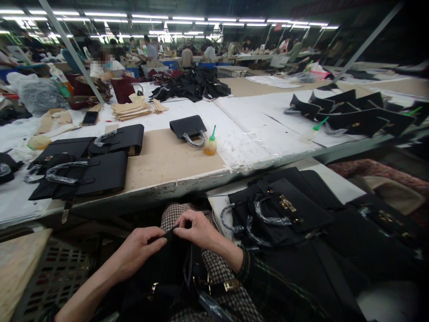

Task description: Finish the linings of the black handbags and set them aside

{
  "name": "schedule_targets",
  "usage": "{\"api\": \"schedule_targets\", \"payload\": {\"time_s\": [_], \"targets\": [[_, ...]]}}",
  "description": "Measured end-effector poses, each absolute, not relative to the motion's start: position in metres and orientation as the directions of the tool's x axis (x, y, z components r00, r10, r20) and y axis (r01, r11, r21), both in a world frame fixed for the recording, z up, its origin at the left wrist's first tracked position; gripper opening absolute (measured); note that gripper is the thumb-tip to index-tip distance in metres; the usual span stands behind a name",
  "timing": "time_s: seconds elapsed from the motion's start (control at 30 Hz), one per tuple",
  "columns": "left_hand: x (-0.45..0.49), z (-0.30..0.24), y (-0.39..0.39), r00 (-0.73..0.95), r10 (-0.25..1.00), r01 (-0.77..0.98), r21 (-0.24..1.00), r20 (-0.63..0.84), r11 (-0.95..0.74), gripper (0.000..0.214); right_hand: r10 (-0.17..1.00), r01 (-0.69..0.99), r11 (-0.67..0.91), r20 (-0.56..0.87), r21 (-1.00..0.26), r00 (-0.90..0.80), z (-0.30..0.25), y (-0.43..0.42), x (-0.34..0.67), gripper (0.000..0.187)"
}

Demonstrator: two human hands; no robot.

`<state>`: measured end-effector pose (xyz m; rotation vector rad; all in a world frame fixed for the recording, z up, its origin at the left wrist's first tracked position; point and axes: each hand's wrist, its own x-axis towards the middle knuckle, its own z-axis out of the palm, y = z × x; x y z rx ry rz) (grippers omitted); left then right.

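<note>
A black handbag with gold-coloured clasps lies across my lap, over checked cloth. My left hand pinches its upper edge between thumb and fingers. Just to the right, my right hand grips the same edge, thumb and index finger pressed together. Between the two hands only a short stretch of the edge shows. One wrapped handle of the bag hangs low, near the bottom of the view. The bag's lower part is dark and hard to make out.
More black handbags with wrapped handles are piled at my right. On the table ahead stand black bags, a small black bag piece and a glue bottle. A plastic crate sits at left. People work farther back.
</note>
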<state>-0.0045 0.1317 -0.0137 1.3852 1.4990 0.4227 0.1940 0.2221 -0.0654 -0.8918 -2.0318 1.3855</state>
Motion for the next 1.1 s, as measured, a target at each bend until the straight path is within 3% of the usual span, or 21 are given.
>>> {"api": "schedule_targets", "payload": {"time_s": [0.1, 0.23, 0.4, 0.83, 0.97, 1.1], "targets": [[-0.004, -0.009, 0.133, 0.187, 0.876, 0.492, 0.814, -0.444, 0.308, 0.036, 0.768, 0.237, 0.232, 0.028, -0.943, -0.64, -0.064, 0.222, 0.193, 0.014], [-0.001, -0.006, 0.138, 0.173, 0.87, 0.499, 0.803, -0.461, 0.326, 0.035, 0.692, 0.218, 0.255, 0.02, -0.942, -0.722, -0.06, 0.226, 0.192, 0.028], [0.004, -0.002, 0.138, 0.088, 0.848, 0.53, 0.745, -0.522, 0.404, 0.028, 0.591, 0.215, 0.365, 0.047, -0.906, -0.805, -0.054, 0.231, 0.194, 0.021], [-0.036, 0.023, 0.069, 0.134, 0.866, 0.474, 0.799, -0.481, 0.37, 0.031, 0.618, 0.238, 0.264, -0.025, -0.935, -0.786, -0.06, 0.234, 0.192, 0.018], [-0.032, 0.018, 0.072, 0.018, 0.839, 0.352, 0.789, -0.543, 0.503, 0.036, 0.62, 0.236, 0.255, -0.028, -0.938, -0.784, -0.059, 0.234, 0.192, 0.018], [-0.025, 0.007, 0.084, -0.094, 0.907, 0.44, 0.8, -0.411, 0.408, 0.032, 0.626, 0.237, 0.278, -0.012, -0.931, -0.78, -0.058, 0.232, 0.194, 0.018]]}}
